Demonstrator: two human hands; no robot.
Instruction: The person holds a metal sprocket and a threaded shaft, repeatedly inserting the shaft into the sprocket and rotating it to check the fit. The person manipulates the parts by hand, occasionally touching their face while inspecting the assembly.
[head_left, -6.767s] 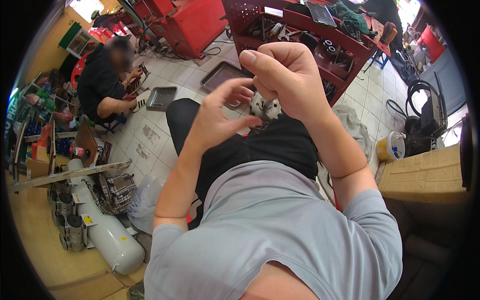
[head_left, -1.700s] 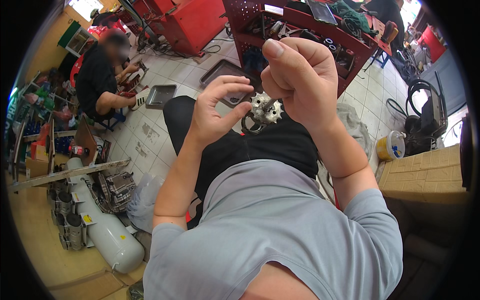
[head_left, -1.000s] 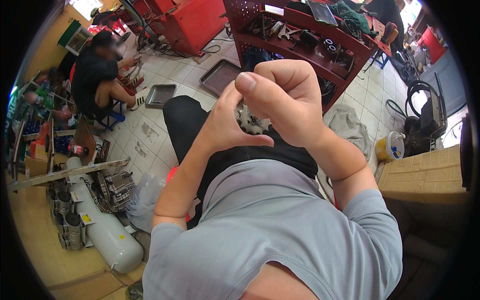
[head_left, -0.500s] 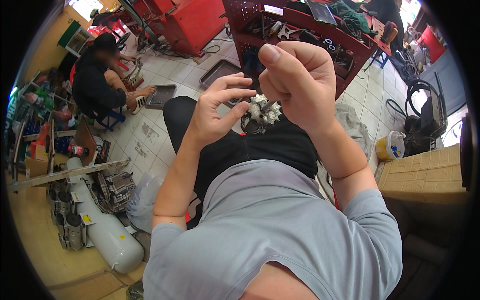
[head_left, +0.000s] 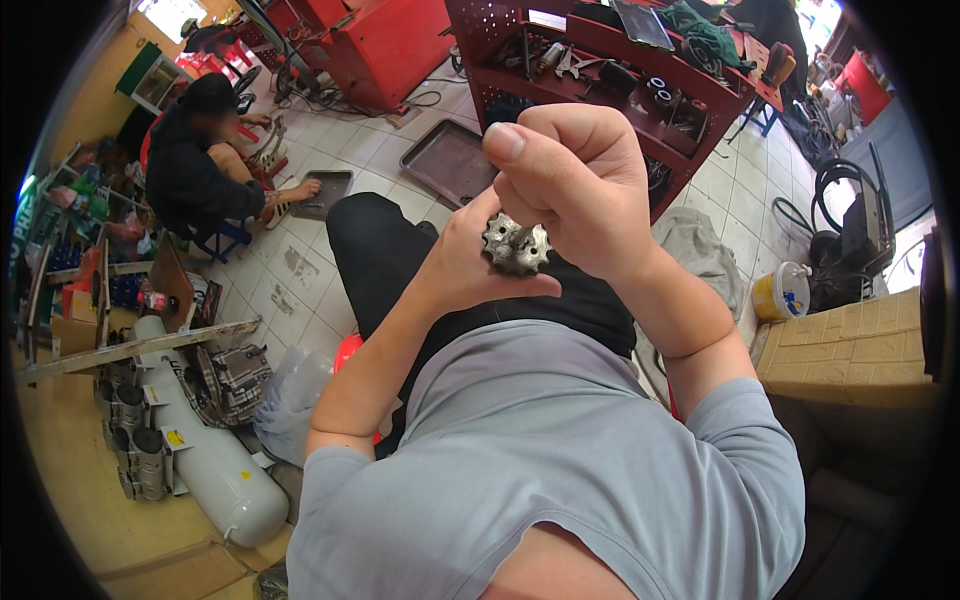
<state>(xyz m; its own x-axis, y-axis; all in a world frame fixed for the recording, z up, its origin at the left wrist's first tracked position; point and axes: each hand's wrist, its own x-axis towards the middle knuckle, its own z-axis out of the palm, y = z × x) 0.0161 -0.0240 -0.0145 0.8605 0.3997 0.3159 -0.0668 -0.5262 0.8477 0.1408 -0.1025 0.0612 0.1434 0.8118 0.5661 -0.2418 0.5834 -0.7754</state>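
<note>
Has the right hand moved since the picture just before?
Yes: the right hand has moved left and downward in the picture, against the red tool cart.

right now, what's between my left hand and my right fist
In the head view, a toothed metal part shows between the left hand and the right fist, partly hidden behind that fist.
</note>
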